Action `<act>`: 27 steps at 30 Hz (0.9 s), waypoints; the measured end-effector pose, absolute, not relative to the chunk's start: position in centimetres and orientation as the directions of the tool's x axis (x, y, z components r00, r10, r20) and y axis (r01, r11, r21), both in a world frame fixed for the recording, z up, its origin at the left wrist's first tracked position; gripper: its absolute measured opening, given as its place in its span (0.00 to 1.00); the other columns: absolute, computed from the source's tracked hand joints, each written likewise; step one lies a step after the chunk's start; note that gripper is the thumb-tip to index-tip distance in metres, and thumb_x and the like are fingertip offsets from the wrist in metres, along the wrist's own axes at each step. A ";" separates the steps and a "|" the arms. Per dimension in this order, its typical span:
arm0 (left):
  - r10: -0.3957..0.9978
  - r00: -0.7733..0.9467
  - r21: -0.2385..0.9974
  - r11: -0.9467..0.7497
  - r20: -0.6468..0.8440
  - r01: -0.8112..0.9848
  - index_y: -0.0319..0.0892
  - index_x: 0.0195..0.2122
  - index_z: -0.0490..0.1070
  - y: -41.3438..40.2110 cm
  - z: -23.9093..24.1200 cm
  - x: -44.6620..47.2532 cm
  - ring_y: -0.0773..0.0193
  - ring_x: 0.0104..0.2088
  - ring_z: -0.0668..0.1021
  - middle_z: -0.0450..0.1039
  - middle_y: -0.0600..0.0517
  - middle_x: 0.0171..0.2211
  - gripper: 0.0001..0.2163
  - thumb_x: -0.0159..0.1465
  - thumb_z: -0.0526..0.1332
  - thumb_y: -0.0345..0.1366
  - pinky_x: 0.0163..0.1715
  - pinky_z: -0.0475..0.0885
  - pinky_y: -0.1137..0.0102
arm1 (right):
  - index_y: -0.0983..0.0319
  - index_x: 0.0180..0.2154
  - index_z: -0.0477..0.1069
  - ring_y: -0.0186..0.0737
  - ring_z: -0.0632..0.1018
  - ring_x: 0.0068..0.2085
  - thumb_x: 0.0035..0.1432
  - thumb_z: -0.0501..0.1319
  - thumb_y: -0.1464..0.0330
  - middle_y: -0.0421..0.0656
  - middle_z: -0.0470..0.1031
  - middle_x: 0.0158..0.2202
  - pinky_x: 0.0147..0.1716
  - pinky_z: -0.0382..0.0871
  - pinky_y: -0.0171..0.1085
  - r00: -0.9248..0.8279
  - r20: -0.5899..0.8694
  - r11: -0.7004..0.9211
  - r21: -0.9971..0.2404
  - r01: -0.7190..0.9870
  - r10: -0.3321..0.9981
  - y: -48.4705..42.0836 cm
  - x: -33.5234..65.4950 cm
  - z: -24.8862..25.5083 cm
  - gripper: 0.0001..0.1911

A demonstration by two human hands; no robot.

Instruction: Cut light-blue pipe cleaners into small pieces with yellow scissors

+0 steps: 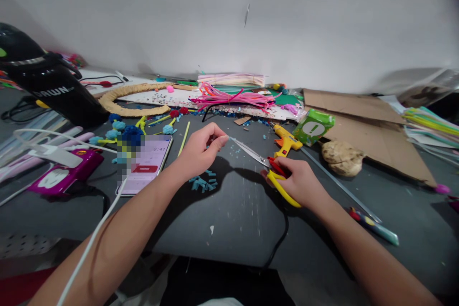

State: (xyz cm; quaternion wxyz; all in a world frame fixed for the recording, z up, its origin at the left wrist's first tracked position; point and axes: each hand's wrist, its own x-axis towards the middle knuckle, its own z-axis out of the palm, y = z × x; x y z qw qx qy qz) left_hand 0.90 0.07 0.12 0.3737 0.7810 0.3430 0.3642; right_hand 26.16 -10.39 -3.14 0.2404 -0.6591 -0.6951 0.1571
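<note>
My right hand [299, 182] grips scissors [267, 165] with yellow and red handles, the blades pointing left toward my left hand. My left hand [201, 149] is pinched shut just above the dark table [233, 215], fingertips at the blade tips, holding something small I cannot make out. A small heap of blue cut pieces [202, 182] lies on the table right under my left hand.
A phone [145, 165] lies left of my left hand, beside a magenta object [64, 172] and a white cable [89, 244]. Behind the scissors are a yellow glue gun [287, 141], a green packet [313, 127], pink pipe cleaners [233, 98], a woven ring [132, 100] and cardboard [362, 119].
</note>
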 end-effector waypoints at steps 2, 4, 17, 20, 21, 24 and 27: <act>0.809 0.497 0.835 -0.484 0.313 0.262 0.41 0.33 0.65 0.1 0.1 0.9 0.69 0.26 0.67 0.65 0.55 0.26 0.08 0.67 0.57 0.39 0.26 0.63 0.73 | 0.60 0.23 0.61 0.32 0.60 0.25 0.53 0.62 0.59 0.36 0.60 0.21 0.25 0.52 0.33 -0.021 0.124 0.085 -0.536 0.840 0.992 -10.4 26.1 -3.1 0.15; 0.812 0.497 0.840 -0.476 0.307 0.259 0.41 0.33 0.65 0.1 0.1 0.9 0.69 0.27 0.67 0.65 0.55 0.26 0.09 0.67 0.57 0.39 0.27 0.63 0.73 | 0.60 0.23 0.61 0.33 0.60 0.25 0.53 0.62 0.59 0.36 0.60 0.21 0.25 0.52 0.33 -0.028 0.127 0.092 -0.533 0.841 0.991 -10.4 26.1 -3.0 0.16; 0.817 0.493 0.845 -0.467 0.300 0.259 0.40 0.30 0.65 0.1 0.2 0.9 0.70 0.24 0.64 0.62 0.56 0.24 0.11 0.67 0.58 0.41 0.24 0.60 0.73 | 0.60 0.24 0.61 0.33 0.61 0.25 0.49 0.64 0.58 0.36 0.61 0.20 0.24 0.52 0.33 0.031 0.131 0.046 -0.543 0.838 0.991 -10.5 26.2 -2.9 0.16; 0.818 0.491 0.839 -0.472 0.301 0.272 0.40 0.30 0.66 0.0 0.3 0.9 0.71 0.23 0.64 0.62 0.56 0.24 0.11 0.66 0.59 0.41 0.23 0.59 0.73 | 0.59 0.23 0.62 0.33 0.61 0.25 0.50 0.63 0.58 0.36 0.61 0.20 0.24 0.52 0.33 0.020 0.139 0.055 -0.513 0.856 0.990 -10.5 26.2 -2.9 0.15; 0.818 0.490 0.837 -0.473 0.302 0.273 0.40 0.30 0.66 0.0 0.4 0.9 0.71 0.23 0.64 0.63 0.56 0.24 0.11 0.66 0.59 0.41 0.23 0.59 0.74 | 0.59 0.23 0.62 0.33 0.60 0.25 0.51 0.63 0.58 0.36 0.60 0.20 0.24 0.52 0.34 0.017 0.144 0.059 -0.506 0.860 0.989 -10.5 26.1 -2.9 0.15; 0.819 0.487 0.837 -0.473 0.304 0.274 0.40 0.29 0.66 -0.1 0.6 0.9 0.71 0.23 0.64 0.63 0.56 0.23 0.11 0.66 0.59 0.41 0.22 0.59 0.74 | 0.60 0.23 0.63 0.33 0.60 0.24 0.52 0.62 0.57 0.37 0.61 0.20 0.24 0.52 0.34 0.007 0.153 0.071 -0.497 0.865 0.988 -10.5 26.1 -2.9 0.15; 0.824 0.480 0.843 -0.466 0.303 0.269 0.40 0.29 0.67 -0.2 0.7 1.0 0.71 0.22 0.64 0.63 0.56 0.22 0.11 0.65 0.60 0.41 0.22 0.60 0.74 | 0.60 0.23 0.63 0.34 0.61 0.25 0.52 0.62 0.57 0.37 0.61 0.20 0.24 0.52 0.34 -0.004 0.153 0.080 -0.498 0.864 0.988 -10.5 26.2 -3.0 0.16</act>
